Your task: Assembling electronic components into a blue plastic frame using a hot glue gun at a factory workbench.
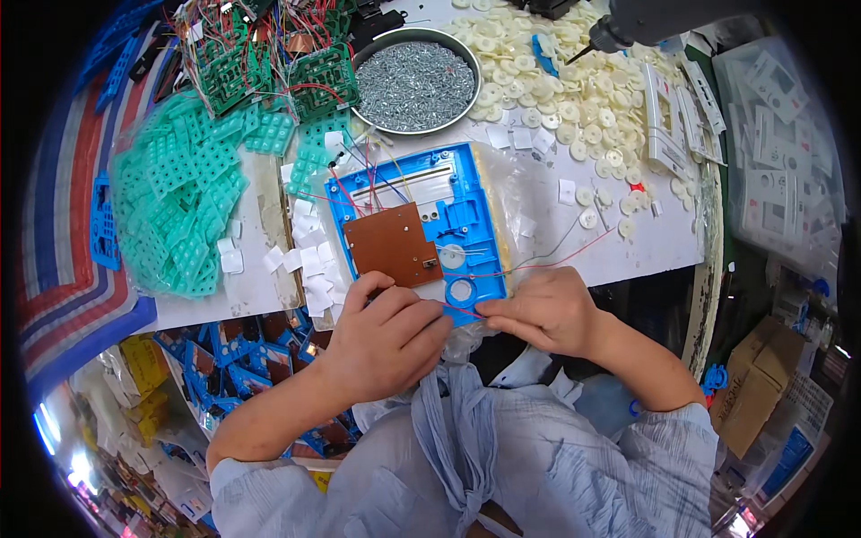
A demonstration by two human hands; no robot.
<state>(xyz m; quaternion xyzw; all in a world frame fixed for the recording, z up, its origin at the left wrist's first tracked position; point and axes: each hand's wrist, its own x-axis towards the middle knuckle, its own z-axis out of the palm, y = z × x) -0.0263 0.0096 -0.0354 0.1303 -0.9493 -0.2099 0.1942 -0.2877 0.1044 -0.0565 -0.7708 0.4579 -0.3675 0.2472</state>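
An open blue plastic casing (498, 255) lies in front of me on clear plastic wrapping. A brown circuit board (386, 240) sits in its left part, with thin coloured wires at its upper end. My left hand (390, 341) is closed, its fingers bent over the board's lower edge; what they grip is hidden. From beside those fingers a red wire (462, 309) runs across the casing's lower edge to my right hand (547, 309), which pinches it between thumb and forefinger. Between the hands is a round ring (461, 291) in the casing, and above it a white disc (451, 256).
Behind the casing stands a round bowl of small screws (417, 85). Pale plastic discs (529, 81) are heaped at the back right, under a dark electric screwdriver (610, 34). Green rubber keypads (184, 193) and wired green circuit boards (318, 79) lie left. White panels (664, 121) stand right.
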